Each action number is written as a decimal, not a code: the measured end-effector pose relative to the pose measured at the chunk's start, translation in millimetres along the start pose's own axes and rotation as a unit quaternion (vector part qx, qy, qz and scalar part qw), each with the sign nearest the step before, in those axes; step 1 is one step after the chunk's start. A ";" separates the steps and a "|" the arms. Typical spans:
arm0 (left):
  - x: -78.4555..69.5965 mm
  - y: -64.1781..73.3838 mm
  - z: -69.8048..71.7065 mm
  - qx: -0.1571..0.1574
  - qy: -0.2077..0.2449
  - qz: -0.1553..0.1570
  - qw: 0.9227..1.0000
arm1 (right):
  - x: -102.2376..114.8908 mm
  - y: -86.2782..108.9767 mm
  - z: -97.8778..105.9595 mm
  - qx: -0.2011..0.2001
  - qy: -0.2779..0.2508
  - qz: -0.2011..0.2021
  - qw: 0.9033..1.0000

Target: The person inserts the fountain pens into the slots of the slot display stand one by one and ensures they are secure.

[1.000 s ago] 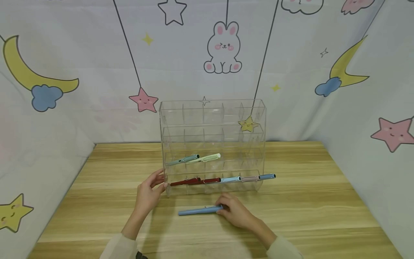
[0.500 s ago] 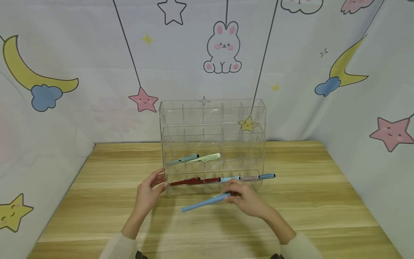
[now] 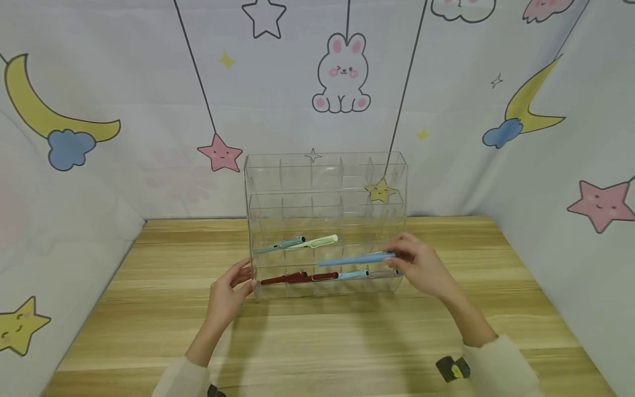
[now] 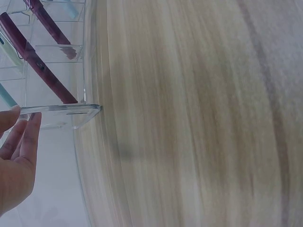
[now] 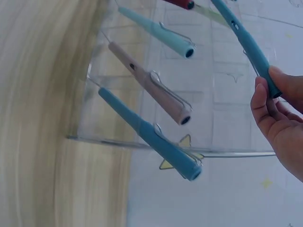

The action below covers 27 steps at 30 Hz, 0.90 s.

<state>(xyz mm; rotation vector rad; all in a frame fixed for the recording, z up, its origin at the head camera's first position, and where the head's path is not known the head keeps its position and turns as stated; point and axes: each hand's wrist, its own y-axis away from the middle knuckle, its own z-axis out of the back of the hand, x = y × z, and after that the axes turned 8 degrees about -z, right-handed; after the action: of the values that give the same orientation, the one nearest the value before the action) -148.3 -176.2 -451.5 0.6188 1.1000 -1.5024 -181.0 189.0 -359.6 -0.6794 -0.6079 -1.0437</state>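
A clear acrylic pen rack with tiered compartments stands on the table. My left hand grips its left side panel, thumb and fingers on either side of the edge. My right hand pinches a blue pen by its cap end, in front of the rack's right half, above the bottom row. That row holds two dark red pens, a light blue pen, a pinkish pen and another blue pen, mostly behind my right hand in the head view.
A grey-green pen and a pale green pen lie in the second row from the bottom. Behind the wooden table hangs a white cloth printed with stars, moons and a rabbit.
My right hand has lifted the blue pen off the table and carried it up and right to the rack. My left hand has stayed on the side panel.
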 end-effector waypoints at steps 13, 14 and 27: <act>-0.8 -0.1 -0.1 -0.002 0.009 0.005 1.000 | -0.5 -22.7 7.7 -0.059 0.070 -0.007 0.996; -0.9 -0.1 -0.2 -0.002 0.009 0.005 1.000 | -0.4 -25.1 5.5 -0.059 0.072 -0.007 0.996; -0.7 -0.4 -0.3 -0.003 0.014 0.002 1.000 | 8.7 -47.1 -26.6 -0.041 0.054 -0.032 0.997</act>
<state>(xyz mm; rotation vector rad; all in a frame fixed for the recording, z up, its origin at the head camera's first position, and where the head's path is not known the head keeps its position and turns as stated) -148.5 -175.7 -450.9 0.6389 1.1229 -1.4913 -217.4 148.1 -360.5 -0.6737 -0.4983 -1.1632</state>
